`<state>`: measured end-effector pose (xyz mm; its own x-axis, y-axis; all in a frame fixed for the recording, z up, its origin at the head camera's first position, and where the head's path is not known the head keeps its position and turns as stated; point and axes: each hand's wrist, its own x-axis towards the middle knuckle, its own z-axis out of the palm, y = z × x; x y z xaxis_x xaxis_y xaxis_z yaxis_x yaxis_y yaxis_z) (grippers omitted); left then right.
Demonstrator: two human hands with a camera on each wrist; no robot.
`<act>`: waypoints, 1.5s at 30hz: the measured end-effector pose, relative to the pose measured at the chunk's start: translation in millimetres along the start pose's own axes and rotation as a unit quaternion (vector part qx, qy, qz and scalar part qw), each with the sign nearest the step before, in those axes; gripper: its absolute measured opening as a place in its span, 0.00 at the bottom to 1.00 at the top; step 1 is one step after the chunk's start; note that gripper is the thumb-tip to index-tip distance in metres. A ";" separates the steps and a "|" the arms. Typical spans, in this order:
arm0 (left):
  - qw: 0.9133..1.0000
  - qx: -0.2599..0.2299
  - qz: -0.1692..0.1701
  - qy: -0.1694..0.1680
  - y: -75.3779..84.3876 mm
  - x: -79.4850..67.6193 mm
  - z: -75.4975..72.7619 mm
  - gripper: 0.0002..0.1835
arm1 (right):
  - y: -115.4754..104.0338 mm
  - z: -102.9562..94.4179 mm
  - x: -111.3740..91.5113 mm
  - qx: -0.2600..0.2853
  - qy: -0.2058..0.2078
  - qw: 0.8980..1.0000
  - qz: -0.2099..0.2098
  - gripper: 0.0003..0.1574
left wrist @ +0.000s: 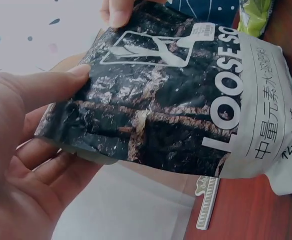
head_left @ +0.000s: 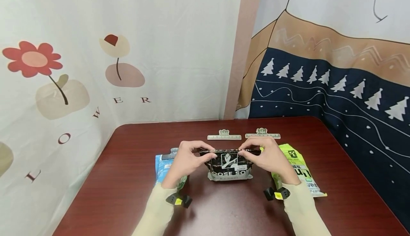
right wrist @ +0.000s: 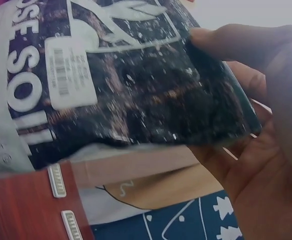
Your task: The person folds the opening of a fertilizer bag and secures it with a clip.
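A black and white bag (head_left: pixel 229 166) printed "LOOSE SOIL" stands upright on the table in the head view, its top edge folded flat. My left hand (head_left: pixel 189 159) pinches that edge at its left end, thumb in front and fingers behind. At the right end my right hand (head_left: pixel 266 154) pinches the same edge in the same manner. The left wrist view shows the left thumb (left wrist: pixel 60 85) pressed on the bag's dark front (left wrist: pixel 151 100). In the right wrist view, a white barcode label (right wrist: pixel 70 72) shows on the bag near the right thumb (right wrist: pixel 221 40).
Two clips with ruler-like bars, a left one (head_left: pixel 224 135) and a right one (head_left: pixel 262 134), lie behind the bag. A blue packet (head_left: pixel 162 166) with a grey clip (head_left: pixel 174 153) on it lies left, partly behind my left hand. A yellow-green packet (head_left: pixel 298 163) lies right on the dark red table (head_left: pixel 128 179).
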<state>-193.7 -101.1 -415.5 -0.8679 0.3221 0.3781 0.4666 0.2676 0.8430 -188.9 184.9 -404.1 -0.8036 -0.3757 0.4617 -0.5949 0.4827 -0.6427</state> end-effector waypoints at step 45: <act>0.999 0.032 0.002 0.009 -3.5 0.3 -24.7 0.05 | 10.1 -23.6 -4.9 0.018 -0.015 0.999 0.032 0.09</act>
<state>-199.7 -124.4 -408.9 -0.8686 0.3063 0.3895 0.4797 0.3232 0.8157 -191.5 210.3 -398.4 -0.8392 -0.3686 0.3999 -0.5401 0.4780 -0.6927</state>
